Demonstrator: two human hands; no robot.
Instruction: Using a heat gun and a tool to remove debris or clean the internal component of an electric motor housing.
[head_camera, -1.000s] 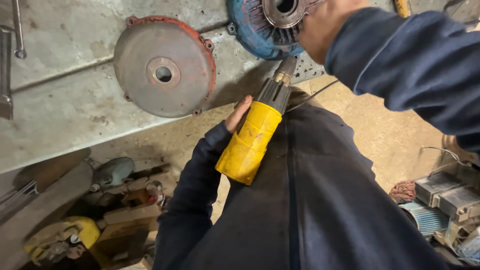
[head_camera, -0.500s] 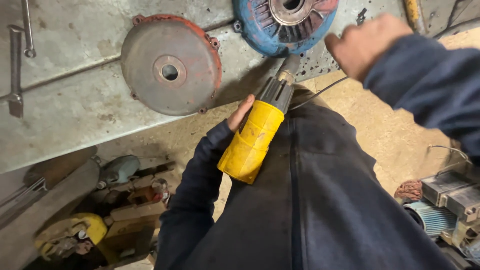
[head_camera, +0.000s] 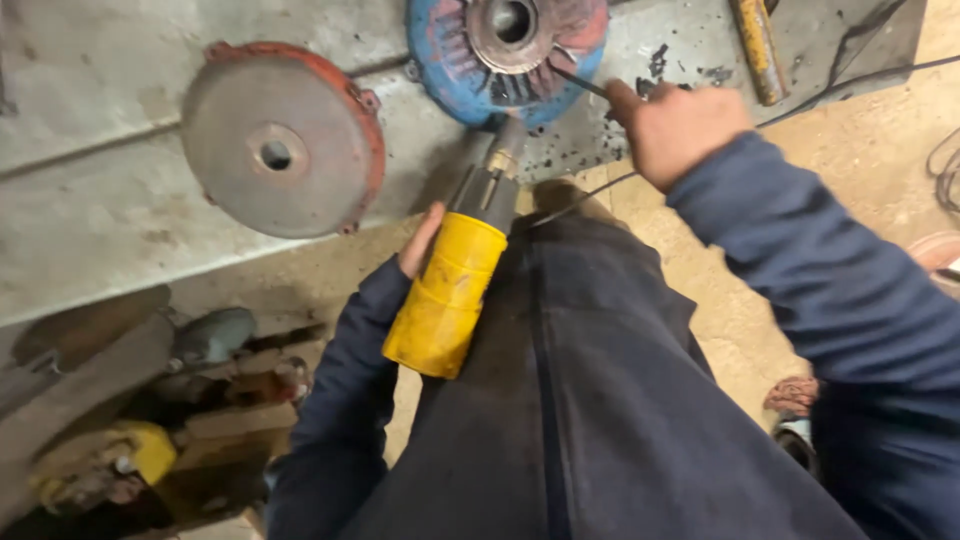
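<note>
Gripping the yellow tool (head_camera: 445, 300), the left hand (head_camera: 418, 242) is mostly hidden behind it; only the thumb side shows, pressed to the body near its dark front section. Fingers wrap round the far side, closed on the tool as far as can be seen. The tool lies tilted across the lap, its dark nose and brass-coloured tip pointing up toward the blue cover (head_camera: 470, 70).

Blue cover: round, finned, with a rusty hub in the middle. It lies on the grey table (head_camera: 90, 110), at the table's near edge. The tool tip sits at its lower rim; whether the two touch cannot be told.

Right hand (head_camera: 680, 130): curled shut, knuckles up, just right of the blue cover. A thin dark rod (head_camera: 578, 82) runs from the fingers to the cover's fins. The hand pinches the rod; the grip itself is hidden under the knuckles.

Red-rimmed disc (head_camera: 275, 140): round, grey face, centre hole, lying flat on the table left of the blue cover, apart from it.

Yellow bar (head_camera: 757, 45): on the table at upper right, beyond the right hand.

Dark specks are scattered on the table between the blue cover and the right hand. A thin cable (head_camera: 860, 80) runs across the sandy floor at right. Assorted parts and a yellow object lie under the table at lower left, too blurred to identify.
</note>
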